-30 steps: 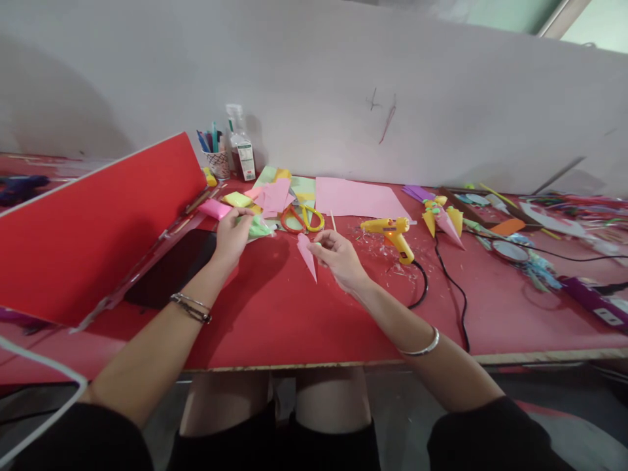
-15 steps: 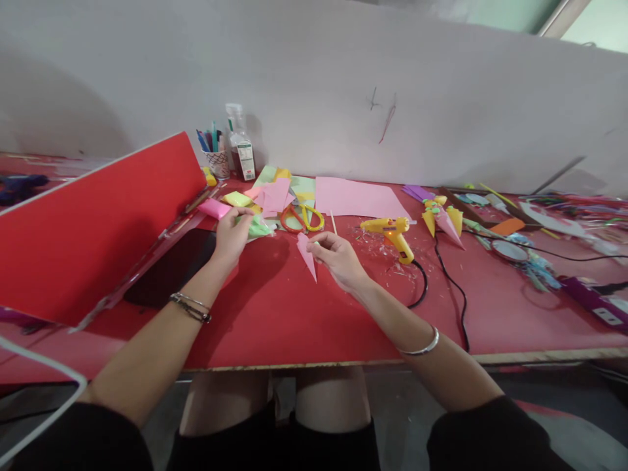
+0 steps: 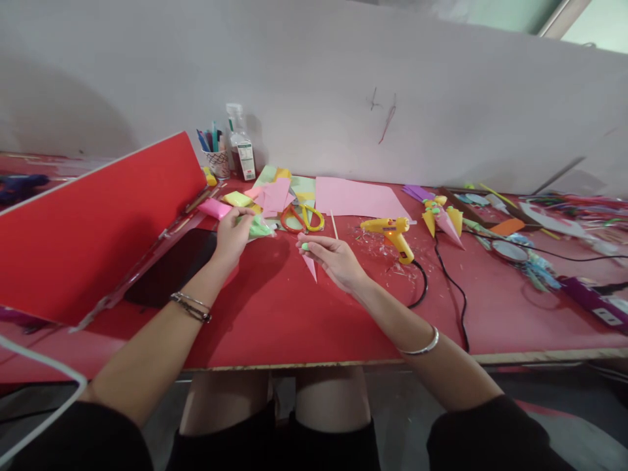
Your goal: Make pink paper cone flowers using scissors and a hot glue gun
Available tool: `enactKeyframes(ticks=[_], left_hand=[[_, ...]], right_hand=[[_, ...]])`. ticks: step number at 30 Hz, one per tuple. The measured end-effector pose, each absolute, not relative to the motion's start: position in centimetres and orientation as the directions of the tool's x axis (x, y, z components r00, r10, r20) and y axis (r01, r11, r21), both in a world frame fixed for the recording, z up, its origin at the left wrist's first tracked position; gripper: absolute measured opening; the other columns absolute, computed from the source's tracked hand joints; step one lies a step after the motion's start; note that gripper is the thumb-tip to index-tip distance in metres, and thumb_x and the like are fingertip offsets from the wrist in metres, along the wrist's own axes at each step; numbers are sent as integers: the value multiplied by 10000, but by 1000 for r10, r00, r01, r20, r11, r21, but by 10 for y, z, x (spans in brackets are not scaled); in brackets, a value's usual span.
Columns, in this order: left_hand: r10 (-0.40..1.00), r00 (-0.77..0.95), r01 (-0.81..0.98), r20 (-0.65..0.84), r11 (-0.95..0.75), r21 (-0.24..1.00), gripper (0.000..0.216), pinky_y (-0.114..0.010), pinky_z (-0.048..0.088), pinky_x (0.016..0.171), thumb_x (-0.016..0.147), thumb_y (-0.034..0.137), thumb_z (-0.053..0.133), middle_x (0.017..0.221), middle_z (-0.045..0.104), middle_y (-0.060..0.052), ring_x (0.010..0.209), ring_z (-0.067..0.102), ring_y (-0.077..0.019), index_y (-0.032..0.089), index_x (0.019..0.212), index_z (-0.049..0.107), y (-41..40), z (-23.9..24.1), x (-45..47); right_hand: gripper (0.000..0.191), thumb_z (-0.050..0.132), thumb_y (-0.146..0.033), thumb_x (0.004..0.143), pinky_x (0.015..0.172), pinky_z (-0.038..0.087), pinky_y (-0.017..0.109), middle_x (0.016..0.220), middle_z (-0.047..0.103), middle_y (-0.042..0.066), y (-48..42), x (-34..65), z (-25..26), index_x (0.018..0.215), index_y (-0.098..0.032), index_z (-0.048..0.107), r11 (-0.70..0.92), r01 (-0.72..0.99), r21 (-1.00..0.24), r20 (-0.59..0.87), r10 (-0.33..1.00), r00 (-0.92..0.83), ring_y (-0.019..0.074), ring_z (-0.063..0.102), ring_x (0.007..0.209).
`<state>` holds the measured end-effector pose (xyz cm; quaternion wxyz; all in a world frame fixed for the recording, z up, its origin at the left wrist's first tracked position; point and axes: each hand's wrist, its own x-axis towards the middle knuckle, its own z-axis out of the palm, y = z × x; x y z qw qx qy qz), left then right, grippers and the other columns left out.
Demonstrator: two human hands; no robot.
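My left hand [image 3: 232, 234] pinches the edge of a clear bag of light green clay [image 3: 260, 226], left of the scissors [image 3: 303, 218]. Between the thumb and fingers of my right hand [image 3: 338, 259] is a small bright green lump of clay [image 3: 305, 246]. Below those fingers a pink paper cone [image 3: 310, 267] lies on the red table, its upper part hidden by the hand. Near my left hand are a pink packet [image 3: 214, 208] and a yellow packet [image 3: 237, 199].
A yellow glue gun [image 3: 387, 229] lies right of my hands, its cord curling toward me. A red board [image 3: 108, 222] leans at the left. Behind stand a glass bottle [image 3: 244, 154] and a pen cup [image 3: 218, 163]. Pink paper sheets [image 3: 360, 197] lie at the back.
My right hand has shifted slightly left over the cone, covering its upper part, and the green lump shows more plainly at the fingertips. The left hand stays at the bag.
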<state>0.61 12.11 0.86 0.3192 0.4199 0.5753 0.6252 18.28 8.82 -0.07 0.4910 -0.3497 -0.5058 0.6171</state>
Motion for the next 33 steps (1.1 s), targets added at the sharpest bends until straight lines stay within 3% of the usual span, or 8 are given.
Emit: enactKeyframes(ticks=[7, 12, 15, 20, 23, 25, 29, 33], left_hand=[[884, -439, 75, 163, -145, 987, 80, -191, 322, 508, 603, 110, 458, 534, 446, 55, 513, 405, -89, 173, 585, 503, 121, 8, 6], [882, -436, 90, 178, -154, 984, 78, -191, 321, 510, 604, 113, 458, 538, 455, 54, 515, 413, -88, 172, 584, 503, 123, 6, 4], [883, -437, 90, 172, -148, 985, 72, -194, 311, 499, 606, 122, 455, 539, 457, 55, 501, 400, -86, 173, 593, 504, 123, 6, 4], [883, -438, 93, 171, -145, 985, 70, -198, 319, 522, 592, 119, 451, 543, 446, 53, 520, 412, -90, 173, 580, 494, 121, 9, 6], [884, -441, 81, 156, -134, 988, 65, -199, 316, 516, 589, 124, 448, 538, 439, 53, 519, 411, -93, 173, 583, 491, 120, 10, 7], [883, -443, 87, 155, -130, 988, 61, -198, 314, 510, 589, 130, 452, 534, 437, 53, 521, 408, -95, 174, 586, 495, 120, 10, 7], [882, -439, 102, 171, -141, 985, 57, -196, 321, 513, 586, 136, 456, 540, 442, 50, 528, 407, -95, 175, 578, 496, 121, 10, 6], [885, -432, 103, 172, -141, 985, 62, -197, 314, 499, 586, 143, 450, 553, 460, 46, 515, 401, -92, 175, 593, 503, 121, 8, 5]], right_hand=[[87, 656, -202, 601, 727, 433, 243, 774, 643, -15, 88, 183, -2, 682, -233, 667, 40, -135, -990, 72, 968, -242, 96, 562, 787], [123, 668, -251, 592, 667, 464, 257, 674, 638, -16, 87, 182, 1, 704, -202, 659, -54, -186, -981, 2, 957, -288, 77, 571, 616], [163, 699, -285, 548, 546, 460, 221, 622, 625, -28, 86, 182, 3, 654, -184, 627, -53, -171, -984, 4, 948, -318, 58, 550, 506], [266, 615, -394, 643, 331, 299, 172, 419, 480, -81, 85, 183, 4, 526, -176, 519, -25, -116, -993, 7, 964, -265, 16, 380, 305], [173, 615, -331, 653, 390, 355, 171, 466, 517, -72, 86, 184, 4, 584, -176, 583, -21, -138, -990, 11, 974, -227, 18, 428, 364], [74, 648, -241, 615, 553, 445, 187, 591, 599, -48, 86, 184, 3, 663, -186, 634, -11, -185, -983, 29, 977, -211, 37, 533, 514], [174, 656, -182, 597, 822, 440, 277, 796, 663, -7, 86, 184, 4, 769, -212, 660, -43, -229, -972, 14, 970, -242, 98, 602, 797], [133, 604, -284, 667, 656, 480, 255, 717, 648, -11, 86, 184, 5, 762, -199, 641, -50, -228, -972, 11, 965, -260, 81, 602, 629]])
